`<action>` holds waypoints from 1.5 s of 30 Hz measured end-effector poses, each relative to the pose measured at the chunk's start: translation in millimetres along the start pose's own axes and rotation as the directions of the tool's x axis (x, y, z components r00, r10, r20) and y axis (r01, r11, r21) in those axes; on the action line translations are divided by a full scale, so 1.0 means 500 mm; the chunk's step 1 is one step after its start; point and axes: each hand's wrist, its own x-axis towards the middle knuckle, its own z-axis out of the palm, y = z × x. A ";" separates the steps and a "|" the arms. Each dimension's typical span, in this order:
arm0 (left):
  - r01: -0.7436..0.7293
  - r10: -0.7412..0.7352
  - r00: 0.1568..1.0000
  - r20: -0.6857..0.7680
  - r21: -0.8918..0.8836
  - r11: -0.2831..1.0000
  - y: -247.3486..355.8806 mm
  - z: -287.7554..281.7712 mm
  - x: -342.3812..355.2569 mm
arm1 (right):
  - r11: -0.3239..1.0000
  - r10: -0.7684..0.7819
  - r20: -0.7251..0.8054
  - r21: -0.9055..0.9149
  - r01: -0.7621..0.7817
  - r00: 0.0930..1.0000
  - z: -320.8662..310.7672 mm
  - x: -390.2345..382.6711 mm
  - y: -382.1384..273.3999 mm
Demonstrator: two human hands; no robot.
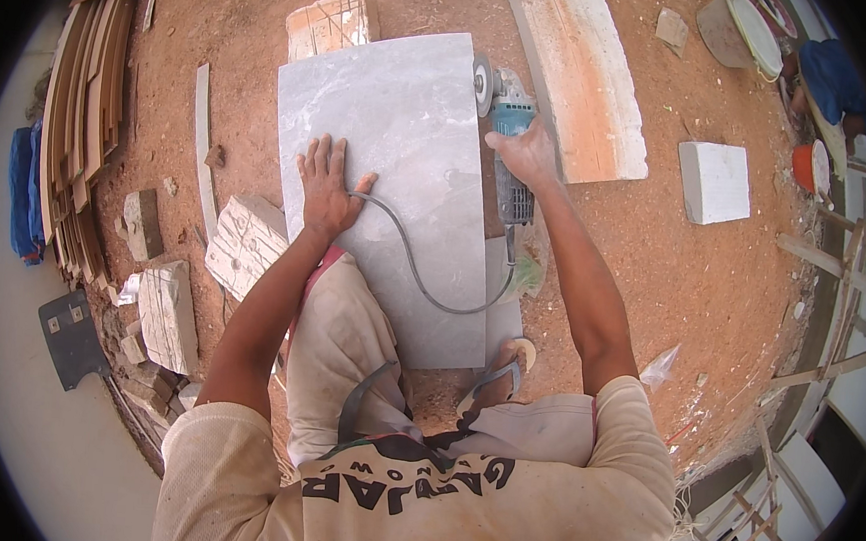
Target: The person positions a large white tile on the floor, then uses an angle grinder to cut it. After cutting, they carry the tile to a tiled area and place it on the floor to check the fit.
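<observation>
A large grey tile (pixel 412 120) lies in front of me, its far left part over a scored block. My left hand (pixel 327 187) rests flat on the tile's left side with its fingers spread. Wrapped round the body of a teal and grey angle grinder (pixel 514 117) is my right hand (pixel 529 155). The grinder's disc (pixel 482 83) stands upright at the tile's right edge, near the far corner; whether it touches the edge I cannot tell. A grey power cord (pixel 418 270) loops from the grinder's rear across the tile to beside my left hand.
A long pale block (pixel 588 82) lies close right of the grinder, with a white block (pixel 714 184) farther right. The scored block (pixel 334 21) sits under the tile's far end. Broken blocks (pixel 168 314) and stacked boards (pixel 86 110) line the left. At far right, a person is near a bucket (pixel 730 36).
</observation>
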 end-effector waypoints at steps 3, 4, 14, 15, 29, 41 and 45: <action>-0.002 0.002 1.000 -0.004 0.003 1.000 -0.002 0.001 -0.001 | 1.000 -0.011 -0.010 0.014 0.012 1.000 -0.001 -0.002 -0.004; -0.004 0.004 1.000 -0.006 0.005 1.000 -0.001 0.000 -0.001 | 1.000 -0.017 -0.017 0.019 0.017 1.000 -0.001 -0.002 -0.005; -0.011 0.011 0.999 -0.042 -0.011 1.000 0.001 0.001 -0.002 | 1.000 -0.013 0.024 0.025 0.012 1.000 -0.012 0.005 -0.015; -0.013 0.012 0.999 -0.044 -0.013 1.000 0.000 0.001 -0.002 | 0.999 -0.013 0.028 0.031 0.012 1.000 -0.013 0.005 -0.016; -0.011 0.010 0.999 -0.037 -0.015 1.000 0.002 -0.001 -0.003 | 0.998 -0.006 0.005 0.069 0.006 1.000 -0.015 0.013 -0.029; -0.004 0.004 1.000 -0.023 0.005 1.000 0.000 0.000 -0.002 | 0.998 -0.053 -0.038 0.015 0.053 0.998 -0.006 0.036 -0.021; -0.004 0.004 1.000 -0.019 0.010 1.000 0.000 -0.001 -0.003 | 0.999 -0.037 -0.046 0.018 0.037 0.998 -0.004 0.036 -0.025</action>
